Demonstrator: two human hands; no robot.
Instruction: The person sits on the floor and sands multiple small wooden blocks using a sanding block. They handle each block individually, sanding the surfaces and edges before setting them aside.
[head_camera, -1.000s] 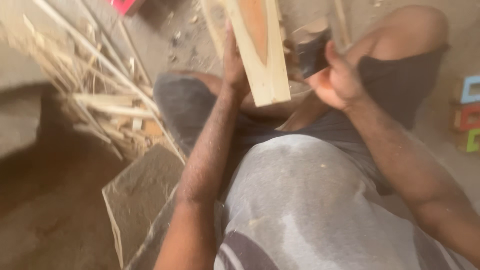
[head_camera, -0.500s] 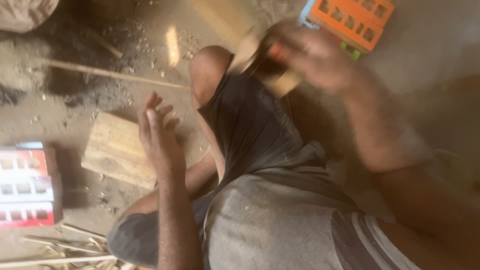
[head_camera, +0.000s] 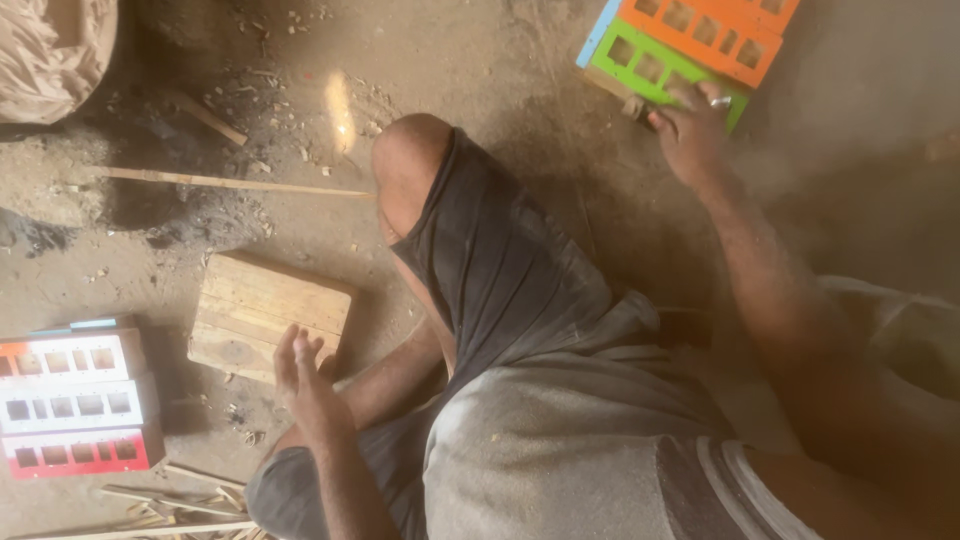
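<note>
- Person is sitting on a dusty earthen floor (head_camera: 500, 60), one bare knee (head_camera: 408, 150) raised, dark shorts and a grey shirt showing.
- Right hand (head_camera: 690, 130), a ring on one finger, is reaching out and resting on the green perforated frame (head_camera: 660, 70), which is lying against an orange perforated frame (head_camera: 720, 25); whether it is gripping cannot be told.
- Left hand (head_camera: 305, 385) is hovering open, fingers spread, just beside a flat pale wooden block (head_camera: 265, 315).
- Stack of orange, white and red perforated frames (head_camera: 75, 400) is lying at far left.
- Thin wooden stick (head_camera: 220, 182) is lying beyond the block; wood shavings (head_camera: 180, 505) are lying near the bottom edge.
</note>
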